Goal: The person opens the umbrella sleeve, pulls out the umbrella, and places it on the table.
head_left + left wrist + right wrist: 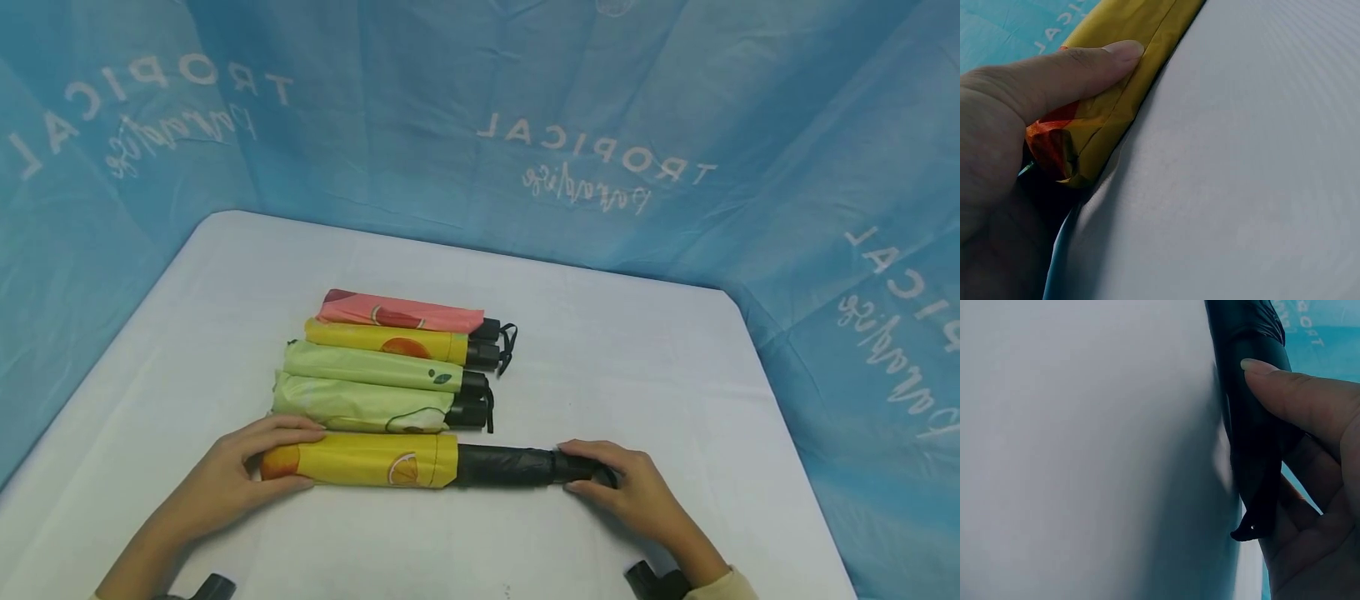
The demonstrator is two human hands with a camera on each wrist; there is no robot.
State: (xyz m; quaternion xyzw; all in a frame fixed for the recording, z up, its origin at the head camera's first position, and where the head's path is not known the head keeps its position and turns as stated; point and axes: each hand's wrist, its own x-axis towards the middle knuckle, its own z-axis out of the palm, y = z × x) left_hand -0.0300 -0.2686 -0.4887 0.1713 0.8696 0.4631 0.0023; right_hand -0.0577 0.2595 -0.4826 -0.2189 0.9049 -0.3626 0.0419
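Pinching a long yellow fruit-print fabric sleeve, the left hand should best align with the right hand, pinching a black cylindrical handle.

Yellow sleeve with orange-slice prints at the left hand, black handle at the right hand; beyond both hands, a pale green umbrella with a dark curved line, another leaf-marked green umbrella, an orange-printed yellow umbrella, a coral umbrella patterned dark red; white tabletop beneath, white-lettered blue cloth behind
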